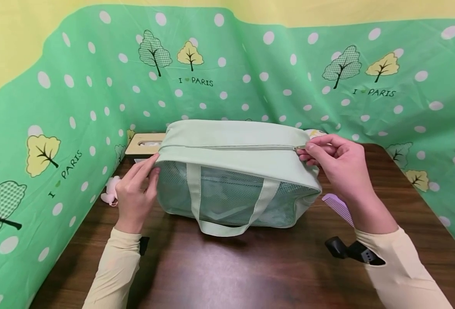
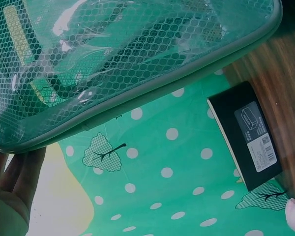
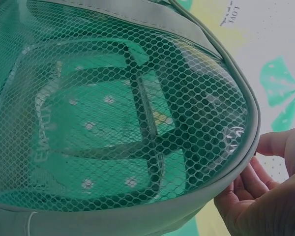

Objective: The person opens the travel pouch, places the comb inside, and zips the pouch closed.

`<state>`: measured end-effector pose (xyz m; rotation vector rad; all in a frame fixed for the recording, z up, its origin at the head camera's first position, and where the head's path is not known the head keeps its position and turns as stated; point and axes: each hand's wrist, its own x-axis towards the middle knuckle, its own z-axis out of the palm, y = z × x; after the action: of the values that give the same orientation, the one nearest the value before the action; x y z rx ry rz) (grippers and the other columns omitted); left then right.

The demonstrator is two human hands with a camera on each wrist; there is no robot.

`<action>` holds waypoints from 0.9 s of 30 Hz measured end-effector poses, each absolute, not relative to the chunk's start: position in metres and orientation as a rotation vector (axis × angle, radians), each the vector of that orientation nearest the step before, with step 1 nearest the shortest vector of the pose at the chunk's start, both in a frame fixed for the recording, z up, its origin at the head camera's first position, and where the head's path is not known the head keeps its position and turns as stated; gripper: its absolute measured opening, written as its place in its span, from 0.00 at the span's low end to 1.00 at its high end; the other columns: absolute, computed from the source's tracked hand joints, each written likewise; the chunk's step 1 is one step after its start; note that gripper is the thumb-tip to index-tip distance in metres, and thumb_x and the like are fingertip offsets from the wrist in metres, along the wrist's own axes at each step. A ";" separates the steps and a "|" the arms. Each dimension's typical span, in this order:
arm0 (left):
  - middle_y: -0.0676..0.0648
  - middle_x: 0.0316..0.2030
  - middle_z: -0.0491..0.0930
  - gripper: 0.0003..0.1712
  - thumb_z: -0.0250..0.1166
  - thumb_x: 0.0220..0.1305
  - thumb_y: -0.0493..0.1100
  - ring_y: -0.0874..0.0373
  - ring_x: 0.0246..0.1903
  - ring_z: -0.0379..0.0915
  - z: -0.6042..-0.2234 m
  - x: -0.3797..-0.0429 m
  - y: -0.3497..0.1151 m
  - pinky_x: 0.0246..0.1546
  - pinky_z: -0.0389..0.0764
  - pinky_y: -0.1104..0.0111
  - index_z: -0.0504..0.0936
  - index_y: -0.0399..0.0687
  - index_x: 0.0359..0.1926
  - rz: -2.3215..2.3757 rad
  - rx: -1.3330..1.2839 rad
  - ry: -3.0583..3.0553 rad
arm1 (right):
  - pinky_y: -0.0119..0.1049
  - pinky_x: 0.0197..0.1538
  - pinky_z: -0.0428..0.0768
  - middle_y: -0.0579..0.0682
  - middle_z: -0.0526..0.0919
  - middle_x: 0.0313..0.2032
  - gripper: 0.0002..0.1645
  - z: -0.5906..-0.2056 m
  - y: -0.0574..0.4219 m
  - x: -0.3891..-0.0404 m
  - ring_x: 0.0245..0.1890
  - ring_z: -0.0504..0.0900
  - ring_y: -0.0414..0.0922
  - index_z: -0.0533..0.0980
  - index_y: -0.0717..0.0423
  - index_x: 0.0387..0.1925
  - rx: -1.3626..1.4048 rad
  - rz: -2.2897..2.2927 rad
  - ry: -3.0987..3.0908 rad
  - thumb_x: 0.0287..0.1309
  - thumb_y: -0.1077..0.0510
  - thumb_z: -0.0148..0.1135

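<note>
A pale green bag [image 1: 227, 133] with a mesh front panel [image 1: 231, 193] and a hanging strap handle [image 1: 194, 193] stands on the table. Its top zipper runs nearly the full width, with the zipper pull [image 1: 298, 148] at the right end. My right hand [image 1: 341, 169] pinches that pull between thumb and fingers. At the left upper corner, my left hand [image 1: 136, 191] grips the bag's edge. The left wrist view shows the fingers [image 2: 27, 172] behind the bag's rim and a thumb tip on the mesh. What the bag holds is unclear through the mesh.
A box with a wooden lid [image 1: 144, 141] stands behind the bag's left end. A pink plush-like item [image 1: 111, 191] lies left of my left hand. A purple comb [image 1: 337, 208] lies under my right wrist. A patterned green cloth [image 1: 250, 68] hangs around the brown table [image 1: 231, 274].
</note>
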<state>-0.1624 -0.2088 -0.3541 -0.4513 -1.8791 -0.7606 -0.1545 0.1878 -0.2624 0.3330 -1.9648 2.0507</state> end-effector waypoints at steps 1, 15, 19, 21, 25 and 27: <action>0.37 0.41 0.88 0.21 0.69 0.62 0.26 0.41 0.38 0.86 -0.354 -0.162 -0.209 0.49 0.70 0.84 0.87 0.40 0.55 -0.763 -0.449 -1.882 | 0.25 0.33 0.83 0.47 0.91 0.28 0.09 -0.261 0.187 -0.155 0.28 0.89 0.37 0.85 0.57 0.32 0.331 2.043 -1.982 0.65 0.71 0.64; 0.37 0.41 0.88 0.18 0.68 0.64 0.28 0.41 0.39 0.86 -0.356 -0.164 -0.207 0.52 0.74 0.81 0.88 0.39 0.54 -0.790 -0.432 -1.868 | 0.26 0.34 0.84 0.44 0.91 0.28 0.03 -0.248 0.180 -0.161 0.29 0.89 0.36 0.82 0.64 0.38 0.348 1.873 -2.244 0.67 0.65 0.66; 0.37 0.41 0.88 0.18 0.68 0.64 0.27 0.41 0.39 0.86 -0.356 -0.164 -0.207 0.53 0.73 0.82 0.88 0.39 0.54 -0.798 -0.427 -1.865 | 0.26 0.35 0.84 0.42 0.90 0.27 0.05 -0.241 0.175 -0.165 0.29 0.89 0.35 0.81 0.66 0.40 0.344 1.768 -2.356 0.67 0.65 0.66; 0.37 0.41 0.88 0.18 0.68 0.64 0.27 0.41 0.40 0.86 -0.356 -0.164 -0.207 0.54 0.72 0.83 0.88 0.39 0.54 -0.805 -0.423 -1.861 | 0.25 0.34 0.83 0.40 0.90 0.26 0.06 -0.238 0.172 -0.166 0.28 0.88 0.35 0.81 0.65 0.40 0.346 1.710 -2.399 0.67 0.64 0.66; 0.36 0.41 0.88 0.17 0.67 0.64 0.28 0.40 0.39 0.86 -0.357 -0.164 -0.206 0.54 0.72 0.83 0.88 0.38 0.54 -0.819 -0.416 -1.853 | 0.25 0.34 0.81 0.38 0.89 0.26 0.06 -0.233 0.165 -0.167 0.27 0.87 0.35 0.82 0.63 0.40 0.342 1.628 -2.459 0.67 0.62 0.66; 0.36 0.41 0.88 0.17 0.67 0.65 0.28 0.40 0.39 0.86 -0.357 -0.164 -0.207 0.54 0.72 0.83 0.88 0.38 0.54 -0.826 -0.413 -1.854 | 0.25 0.34 0.81 0.37 0.89 0.26 0.08 -0.232 0.162 -0.168 0.26 0.87 0.35 0.81 0.64 0.40 0.351 1.595 -2.480 0.67 0.61 0.66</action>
<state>-0.1640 -0.2066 -0.3569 -0.4125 -1.8539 -0.8259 -0.1675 0.1624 -0.2316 0.3508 -2.4803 1.5954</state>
